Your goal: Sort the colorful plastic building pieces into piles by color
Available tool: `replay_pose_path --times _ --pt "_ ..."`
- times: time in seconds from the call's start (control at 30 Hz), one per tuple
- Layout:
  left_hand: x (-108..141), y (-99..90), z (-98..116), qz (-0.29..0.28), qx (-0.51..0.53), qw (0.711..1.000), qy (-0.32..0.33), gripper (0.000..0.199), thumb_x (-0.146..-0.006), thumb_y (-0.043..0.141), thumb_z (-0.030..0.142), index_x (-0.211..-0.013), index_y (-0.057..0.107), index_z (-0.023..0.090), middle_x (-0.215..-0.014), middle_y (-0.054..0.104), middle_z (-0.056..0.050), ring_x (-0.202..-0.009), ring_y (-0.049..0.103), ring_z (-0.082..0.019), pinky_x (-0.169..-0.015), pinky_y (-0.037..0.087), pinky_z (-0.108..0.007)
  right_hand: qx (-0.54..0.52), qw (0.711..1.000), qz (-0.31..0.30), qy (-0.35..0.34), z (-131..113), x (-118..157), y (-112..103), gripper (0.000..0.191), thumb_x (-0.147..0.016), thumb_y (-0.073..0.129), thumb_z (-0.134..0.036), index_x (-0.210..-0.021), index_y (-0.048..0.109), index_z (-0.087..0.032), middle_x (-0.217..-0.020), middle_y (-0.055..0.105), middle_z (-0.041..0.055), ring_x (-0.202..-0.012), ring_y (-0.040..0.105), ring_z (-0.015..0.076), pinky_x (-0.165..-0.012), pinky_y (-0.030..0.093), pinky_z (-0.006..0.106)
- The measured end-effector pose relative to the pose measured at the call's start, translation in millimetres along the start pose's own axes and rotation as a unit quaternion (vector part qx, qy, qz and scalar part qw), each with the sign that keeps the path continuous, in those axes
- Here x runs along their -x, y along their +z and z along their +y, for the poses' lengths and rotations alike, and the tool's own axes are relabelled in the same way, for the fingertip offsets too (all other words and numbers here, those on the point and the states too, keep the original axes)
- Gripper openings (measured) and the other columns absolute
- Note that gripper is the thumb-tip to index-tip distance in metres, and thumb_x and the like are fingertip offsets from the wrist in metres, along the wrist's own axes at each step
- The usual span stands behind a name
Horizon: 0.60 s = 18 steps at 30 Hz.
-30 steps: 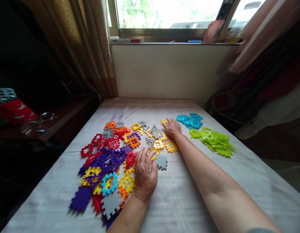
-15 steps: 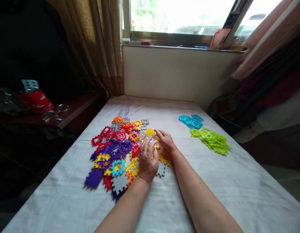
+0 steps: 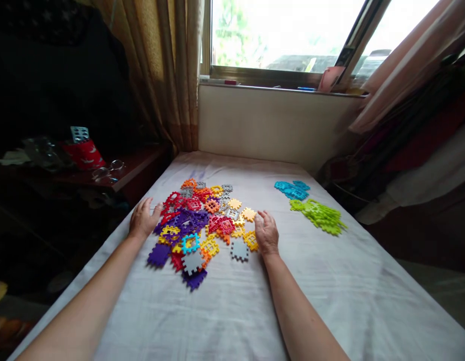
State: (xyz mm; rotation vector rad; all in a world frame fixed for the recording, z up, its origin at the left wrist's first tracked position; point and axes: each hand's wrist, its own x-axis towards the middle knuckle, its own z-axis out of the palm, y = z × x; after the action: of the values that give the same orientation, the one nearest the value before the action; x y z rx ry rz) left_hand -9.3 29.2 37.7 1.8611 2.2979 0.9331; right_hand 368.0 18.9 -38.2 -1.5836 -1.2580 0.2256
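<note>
A mixed pile of interlocking plastic tiles lies between my hands, with purple tiles (image 3: 197, 220) in its middle. My left hand (image 3: 143, 220) rests at the pile's left edge by the red tiles (image 3: 169, 216), thumb apart from the fingers and nothing held. On the other side, my right hand (image 3: 267, 234) stands on its edge with loosely bent fingers, holding nothing. Closest to it are a light yellow tile (image 3: 249, 214) and a yellow-orange window tile (image 3: 255, 240). Nearer to me lie a flat grey tile (image 3: 239, 250), another grey tile (image 3: 192, 261) and a dark purple tile (image 3: 159, 254).
At the right of the white-sheeted surface (image 3: 225, 321) lie a blue tile group (image 3: 291, 190) and a lime-green tile group (image 3: 320, 216). A side table with eyeglasses (image 3: 108, 171) and a red container (image 3: 84, 154) stands left. A wall and window close the far end.
My left hand has left the middle of the pile and moved out to its left edge. My right hand has come slightly nearer to me. Tiles formerly under the hands are uncovered. The view has shifted.
</note>
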Motion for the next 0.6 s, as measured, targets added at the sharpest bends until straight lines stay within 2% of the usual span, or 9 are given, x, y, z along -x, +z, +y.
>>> replay_pose_path --times 0.07,0.13,0.2,0.27,0.4,0.5,0.57,0.6 --pt "-14 6.7 -21 -0.028 -0.012 0.999 -0.025 0.060 -0.087 0.041 0.039 -0.132 0.052 0.001 -0.143 0.051 -0.027 -0.138 0.044 -0.034 -0.116 0.032 -0.050 0.026 1.000 -0.002 -0.012 -2 2 1 0.047 -0.089 0.044 -0.047 -0.113 0.068 -0.016 -0.132 0.060 0.0170 -0.127 0.052 0.0269 -0.111 0.039 0.047" --pt "-25 18.2 -25 -0.044 -0.012 0.999 -0.026 0.060 -0.088 0.039 0.042 -0.133 0.053 0.005 -0.141 0.054 -0.025 -0.135 0.047 -0.036 -0.115 0.030 -0.057 0.042 0.999 -0.011 -0.025 -4 3 2 0.048 -0.090 0.042 -0.046 -0.115 0.068 -0.015 -0.132 0.059 0.0177 -0.127 0.052 0.0272 -0.111 0.039 0.047" --pt "-33 32.6 -18 -0.057 -0.008 0.998 -0.021 0.060 -0.089 0.037 0.047 -0.133 0.054 0.010 -0.139 0.056 -0.023 -0.134 0.048 -0.037 -0.114 0.026 -0.062 0.055 0.997 -0.023 -0.040 -6 4 3 0.049 -0.090 0.040 -0.047 -0.115 0.068 -0.015 -0.132 0.060 0.0183 -0.126 0.053 0.0275 -0.110 0.039 0.048" --pt "-37 48.4 -4 -0.069 0.001 0.998 -0.006 0.062 -0.091 0.034 0.051 -0.134 0.053 0.012 -0.140 0.057 -0.021 -0.134 0.048 -0.035 -0.114 0.026 -0.062 0.065 0.996 -0.029 -0.048 -8 5 4 0.050 -0.091 0.039 -0.047 -0.115 0.068 -0.015 -0.131 0.061 0.0183 -0.125 0.054 0.0278 -0.109 0.040 0.049" --pt "-33 77.0 24 -0.091 0.040 0.994 0.053 0.065 -0.095 0.026 0.055 -0.137 0.053 0.014 -0.144 0.055 -0.015 -0.136 0.048 -0.025 -0.115 0.035 -0.043 0.077 0.995 -0.039 -0.050 -12 7 3 0.048 -0.091 0.039 -0.047 -0.117 0.067 -0.017 -0.127 0.064 0.0162 -0.123 0.056 0.0270 -0.108 0.041 0.049" --pt "-41 87.0 38 -0.056 0.064 0.992 0.091 0.069 -0.095 0.026 0.058 -0.142 0.048 0.013 -0.154 0.042 -0.016 -0.144 0.037 -0.023 -0.118 0.031 -0.039 0.069 0.995 -0.046 -0.057 -13 8 2 0.047 -0.092 0.040 -0.047 -0.118 0.066 -0.017 -0.126 0.066 0.0147 -0.121 0.058 0.0256 -0.108 0.041 0.048" --pt "-60 88.5 42 -0.015 0.070 0.993 0.099 0.071 -0.093 0.033 0.060 -0.142 0.048 0.012 -0.158 0.035 -0.018 -0.147 0.030 -0.027 -0.120 0.027 -0.043 0.061 0.996 -0.040 -0.060 -13 8 2 0.046 -0.093 0.040 -0.048 -0.118 0.065 -0.018 -0.126 0.065 0.0142 -0.121 0.058 0.0252 -0.108 0.042 0.047" --pt "-73 89.1 43 -0.015 0.065 0.994 0.088 0.070 -0.092 0.036 0.060 -0.141 0.049 0.011 -0.157 0.036 -0.019 -0.147 0.031 -0.029 -0.120 0.026 -0.044 0.059 0.996 -0.033 -0.060 -13 9 2 0.046 -0.093 0.040 -0.047 -0.118 0.065 -0.018 -0.127 0.065 0.0141 -0.121 0.058 0.0252 -0.107 0.042 0.047"
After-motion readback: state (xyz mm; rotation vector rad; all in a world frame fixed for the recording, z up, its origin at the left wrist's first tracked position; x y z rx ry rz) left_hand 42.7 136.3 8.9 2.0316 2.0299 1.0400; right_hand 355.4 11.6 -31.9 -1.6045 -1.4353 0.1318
